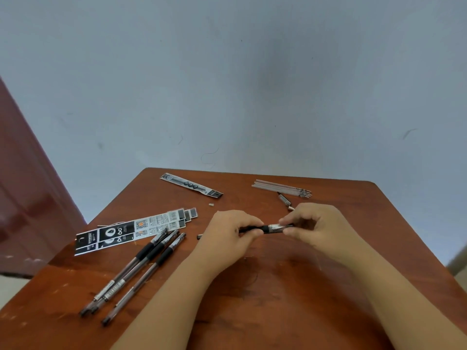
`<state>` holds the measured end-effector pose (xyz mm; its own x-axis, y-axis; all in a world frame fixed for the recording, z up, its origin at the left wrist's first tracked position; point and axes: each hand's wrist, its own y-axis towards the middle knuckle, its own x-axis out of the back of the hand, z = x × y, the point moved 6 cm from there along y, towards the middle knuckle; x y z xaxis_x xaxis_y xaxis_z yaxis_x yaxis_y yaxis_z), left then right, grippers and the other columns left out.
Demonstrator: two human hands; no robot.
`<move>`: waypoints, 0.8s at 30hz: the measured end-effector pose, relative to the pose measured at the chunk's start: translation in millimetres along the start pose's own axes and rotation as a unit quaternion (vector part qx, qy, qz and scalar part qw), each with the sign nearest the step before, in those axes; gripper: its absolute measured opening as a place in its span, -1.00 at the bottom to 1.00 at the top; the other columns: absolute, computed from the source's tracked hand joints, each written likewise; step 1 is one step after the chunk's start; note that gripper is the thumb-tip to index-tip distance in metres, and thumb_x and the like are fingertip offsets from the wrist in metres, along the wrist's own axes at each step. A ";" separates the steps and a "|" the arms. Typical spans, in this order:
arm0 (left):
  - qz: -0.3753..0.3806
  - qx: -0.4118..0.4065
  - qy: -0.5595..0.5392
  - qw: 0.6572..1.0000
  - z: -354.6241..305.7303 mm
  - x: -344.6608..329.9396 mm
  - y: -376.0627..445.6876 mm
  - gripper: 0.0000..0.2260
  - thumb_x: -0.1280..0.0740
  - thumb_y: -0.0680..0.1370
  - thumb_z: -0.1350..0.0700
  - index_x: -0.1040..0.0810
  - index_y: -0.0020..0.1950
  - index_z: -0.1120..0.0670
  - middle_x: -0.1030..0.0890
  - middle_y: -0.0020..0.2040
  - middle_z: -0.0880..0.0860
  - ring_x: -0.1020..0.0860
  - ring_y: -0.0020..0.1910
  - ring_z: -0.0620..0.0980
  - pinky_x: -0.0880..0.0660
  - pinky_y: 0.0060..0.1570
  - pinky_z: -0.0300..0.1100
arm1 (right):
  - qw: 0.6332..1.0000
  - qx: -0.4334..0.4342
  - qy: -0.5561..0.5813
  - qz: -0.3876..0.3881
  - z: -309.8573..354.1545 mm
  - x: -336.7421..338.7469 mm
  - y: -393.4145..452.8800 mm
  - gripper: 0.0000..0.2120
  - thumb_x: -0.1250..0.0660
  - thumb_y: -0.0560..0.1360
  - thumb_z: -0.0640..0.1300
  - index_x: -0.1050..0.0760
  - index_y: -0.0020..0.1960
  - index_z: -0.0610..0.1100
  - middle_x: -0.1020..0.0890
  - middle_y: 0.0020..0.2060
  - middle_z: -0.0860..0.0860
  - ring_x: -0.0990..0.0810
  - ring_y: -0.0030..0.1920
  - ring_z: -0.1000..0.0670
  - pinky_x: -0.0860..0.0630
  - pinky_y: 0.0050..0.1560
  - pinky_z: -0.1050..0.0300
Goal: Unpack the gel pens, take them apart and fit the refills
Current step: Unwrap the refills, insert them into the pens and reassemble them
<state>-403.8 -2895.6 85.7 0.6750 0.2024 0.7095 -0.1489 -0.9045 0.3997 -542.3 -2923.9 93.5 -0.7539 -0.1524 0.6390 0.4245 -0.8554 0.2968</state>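
One pen in our hands, three more waiting

Our left hand [233, 229] and right hand [312, 227] both pinch one gel pen [267, 228]; three pens [141, 263] lie left of them.

Wooden table [278, 286]: pens [136, 269], wrappers [134, 228], refills [281, 188].

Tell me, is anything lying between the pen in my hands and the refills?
Yes: a small dark pen part lies on the table between the pen and the refills. Otherwise nothing visible.
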 end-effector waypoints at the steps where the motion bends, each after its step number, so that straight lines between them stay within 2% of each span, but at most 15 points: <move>1: 0.002 -0.002 -0.002 1.000 0.0 0.1 -0.1 -0.83 -0.35 0.47 0.19 -0.63 0.03 0.10 -0.66 -0.08 0.04 -0.54 -0.07 -0.09 -0.37 0.08 -0.32 | 1.000 0.003 0.004 -0.001 0.0 -0.6 0.1 -0.75 -0.42 0.32 -0.32 -0.58 -0.25 0.04 -0.54 -0.40 0.15 -0.49 -0.29 0.31 -0.38 -0.26 0.50; 4: 0.007 -0.004 -0.009 1.000 -0.1 0.7 -0.1 -0.83 -0.34 0.47 0.19 -0.62 0.05 0.11 -0.65 -0.08 0.02 -0.50 -0.13 -0.16 -0.35 -0.09 -0.45 | 1.000 0.012 0.008 -0.007 -0.5 -1.7 1.0 -0.69 -0.43 0.31 -0.34 -0.53 -0.30 0.08 -0.54 -0.40 0.16 -0.51 -0.29 0.28 -0.38 -0.29 0.49; 8: 0.036 0.006 -0.021 0.999 3.9 -1.4 0.7 -0.85 -0.34 0.47 0.20 -0.64 0.01 0.11 -0.55 -0.22 -0.09 -0.43 -0.28 -0.26 -0.30 -0.22 -0.55 | 0.999 0.039 -0.026 -0.010 -0.2 -8.7 0.8 -0.81 -0.44 0.29 -0.34 -0.60 -0.26 -0.06 -0.53 -0.37 0.18 -0.51 -0.21 0.28 -0.36 -0.25 0.50; 13: 0.048 0.044 -0.049 0.997 11.3 -2.9 -0.6 -0.88 -0.34 0.47 0.20 -0.64 -0.03 0.10 -0.50 -0.32 -0.20 -0.44 -0.31 -0.26 -0.32 -0.27 -0.53 | 0.996 0.071 -0.049 -0.009 2.6 -11.3 0.3 -0.87 -0.44 0.28 -0.36 -0.62 -0.23 -0.18 -0.52 -0.36 0.18 -0.49 -0.16 0.19 -0.38 -0.22 0.45; 16: 0.075 0.054 -0.027 0.995 11.0 -6.0 -0.8 -0.86 -0.31 0.50 0.18 -0.61 0.01 0.09 -0.52 -0.26 -0.17 -0.43 -0.30 -0.27 -0.32 -0.26 -0.58 | 0.995 0.071 -0.064 -0.011 -1.2 -15.5 1.4 -0.87 -0.44 0.29 -0.36 -0.63 -0.22 -0.18 -0.50 -0.37 0.21 -0.50 -0.23 0.20 -0.36 -0.21 0.48; 18: 0.090 0.058 0.019 0.994 10.3 -10.1 -0.5 -0.84 -0.27 0.52 0.16 -0.56 0.07 0.08 -0.59 -0.09 -0.04 -0.47 -0.15 -0.18 -0.37 -0.10 -0.45 | 0.993 0.073 -0.090 -0.022 -4.0 -21.0 2.3 -0.87 -0.42 0.30 -0.35 -0.62 -0.20 -0.17 -0.48 -0.36 0.23 -0.46 -0.33 0.23 -0.35 -0.19 0.50; 20: 0.100 0.068 0.080 0.989 9.2 -14.1 -0.8 -0.81 -0.23 0.54 0.14 -0.53 0.13 0.06 -0.59 0.05 0.04 -0.47 0.03 -0.03 -0.38 0.05 -0.20 | 0.990 0.077 -0.115 -0.027 -5.2 -26.4 2.4 -0.87 -0.40 0.32 -0.35 -0.62 -0.18 -0.18 -0.50 -0.34 0.16 -0.40 -0.27 0.30 -0.34 -0.20 0.50; 22: 0.094 0.077 0.129 0.984 7.4 -13.6 -3.3 -0.78 -0.21 0.55 0.13 -0.51 0.16 0.06 -0.57 0.08 0.08 -0.46 0.08 0.04 -0.37 0.07 -0.13 | 0.988 0.082 -0.126 -0.029 -3.0 -29.2 1.2 -0.84 -0.39 0.34 -0.35 -0.61 -0.11 -0.18 -0.54 -0.24 0.08 -0.40 -0.24 0.29 -0.34 -0.19 0.53; 24: 0.077 0.088 0.161 0.980 7.9 -7.1 -8.7 -0.77 -0.20 0.55 0.11 -0.50 0.18 0.06 -0.55 0.09 0.09 -0.45 0.09 0.05 -0.35 0.05 -0.14 | 0.989 0.087 -0.120 -0.026 2.2 -31.5 -0.1 -0.77 -0.36 0.38 -0.29 -0.57 0.03 -0.16 -0.51 -0.09 0.09 -0.41 -0.14 0.22 -0.30 -0.12 0.58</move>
<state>-401.6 -2892.2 72.6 0.3871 0.1413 0.9111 -0.0839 -0.9787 0.1874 -517.5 -2917.9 74.9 -0.6444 0.0295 0.7642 0.4838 -0.7581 0.4372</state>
